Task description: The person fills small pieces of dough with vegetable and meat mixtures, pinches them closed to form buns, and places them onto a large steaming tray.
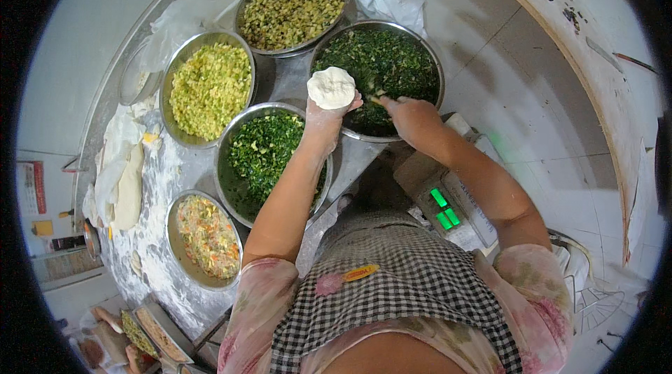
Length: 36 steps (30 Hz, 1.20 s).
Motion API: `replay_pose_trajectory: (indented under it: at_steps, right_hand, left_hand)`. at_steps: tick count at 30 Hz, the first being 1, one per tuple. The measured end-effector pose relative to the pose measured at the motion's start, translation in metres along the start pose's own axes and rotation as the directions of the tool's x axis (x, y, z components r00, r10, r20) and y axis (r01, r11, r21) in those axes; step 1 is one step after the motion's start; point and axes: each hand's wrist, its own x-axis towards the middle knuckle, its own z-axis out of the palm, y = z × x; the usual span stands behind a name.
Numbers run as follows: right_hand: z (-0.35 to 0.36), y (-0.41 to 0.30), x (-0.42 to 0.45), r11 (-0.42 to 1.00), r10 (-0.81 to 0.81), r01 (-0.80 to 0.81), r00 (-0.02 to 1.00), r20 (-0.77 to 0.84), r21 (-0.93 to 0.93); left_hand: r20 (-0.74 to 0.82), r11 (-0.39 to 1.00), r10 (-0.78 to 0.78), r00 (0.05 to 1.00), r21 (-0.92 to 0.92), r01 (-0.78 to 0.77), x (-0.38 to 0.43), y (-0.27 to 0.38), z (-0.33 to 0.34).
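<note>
A flattened round of white dough (331,88) rests on my left hand (325,117), at the near left rim of a steel bowl of dark green chopped filling (388,59). My right hand (415,117) grips a thin light-coloured utensil (376,100), whose far end is down in that filling. Below my left forearm stands a second bowl of chopped greens (262,153). Further left are a bowl of pale yellow-green chopped filling (210,90) and, behind it, a bowl of diced green filling (291,9).
An oval bowl of mixed filling (207,237) stands on the floured metal table (152,269). A long dough piece (128,190) lies under plastic at the left. A digital scale (467,195) is below my right forearm. Another person's arms (107,319) show at lower left, by trays.
</note>
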Motion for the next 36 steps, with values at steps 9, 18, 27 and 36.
replay_pose_trajectory:
  at_steps: [9,18,27,36]
  right_hand:
    - [-0.064,0.041,-0.002,0.783,0.113,-0.088,0.994,-0.002,0.616]
    - [-0.018,0.003,0.004,0.887,0.069,-0.023,0.994,-0.083,0.461]
    - [-0.067,0.03,-0.019,0.909,0.223,-0.222,0.974,0.036,0.353]
    - [-0.033,0.009,-0.043,0.881,0.098,-0.053,0.992,-0.074,0.47]
  left_hand:
    - [-0.131,0.935,-0.16,0.978,0.298,0.193,0.033,-0.025,0.019]
    - [0.007,0.31,0.172,0.985,0.949,-0.061,0.04,-0.047,0.016]
    - [0.064,0.25,0.09,0.994,0.964,-0.085,0.035,-0.038,0.018]
    - [0.261,0.219,0.138,0.955,0.933,-0.286,0.019,-0.032,0.028]
